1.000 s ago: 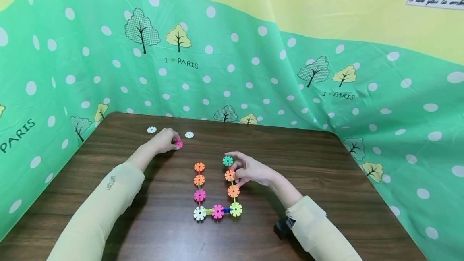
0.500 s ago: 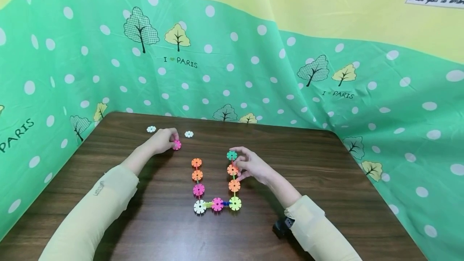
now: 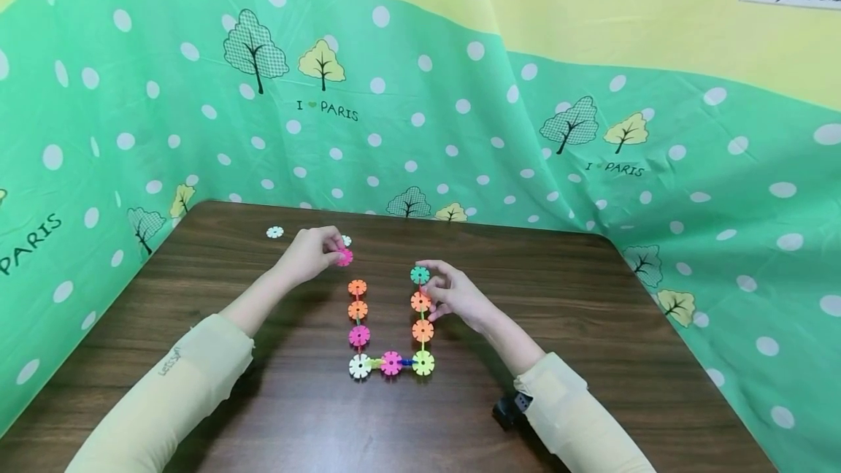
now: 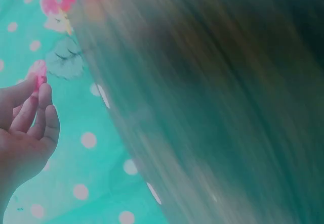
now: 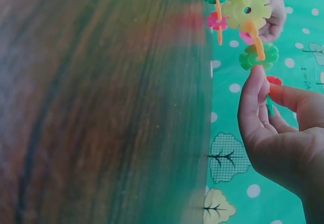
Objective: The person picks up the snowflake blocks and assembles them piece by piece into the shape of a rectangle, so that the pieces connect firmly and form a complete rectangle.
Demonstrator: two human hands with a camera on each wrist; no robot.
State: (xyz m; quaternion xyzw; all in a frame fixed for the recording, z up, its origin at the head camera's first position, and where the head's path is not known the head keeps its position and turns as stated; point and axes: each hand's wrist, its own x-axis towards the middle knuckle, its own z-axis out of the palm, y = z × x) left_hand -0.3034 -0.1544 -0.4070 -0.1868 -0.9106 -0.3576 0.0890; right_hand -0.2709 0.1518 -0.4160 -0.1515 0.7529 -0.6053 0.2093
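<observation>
My left hand (image 3: 314, 252) pinches a pink flower-shaped disc (image 3: 345, 258) between thumb and fingers, over the far left part of the table. To its right, a U-shaped chain of linked flower discs, with a white disc (image 3: 360, 366) and a yellow disc (image 3: 423, 363) at its near corners, opens away from me. My right hand (image 3: 460, 299) holds the chain's right side, pinching by the upper orange disc (image 3: 420, 302). Its index finger reaches to the green disc (image 3: 420, 274) at that end. An orange disc (image 3: 358, 287) tops the left side.
A loose white disc (image 3: 274, 232) lies at the back left of the brown table (image 3: 539, 268). Another white disc (image 3: 347, 241) is partly covered by my left fingers. A green and yellow printed cloth (image 3: 420, 93) hangs behind the table. A black device (image 3: 509, 412) sits at my right cuff.
My left hand, after a slight shift left, has moved right with the pink disc, closer to the chain's left side. The right hand and the chain have shifted slightly upward in view.
</observation>
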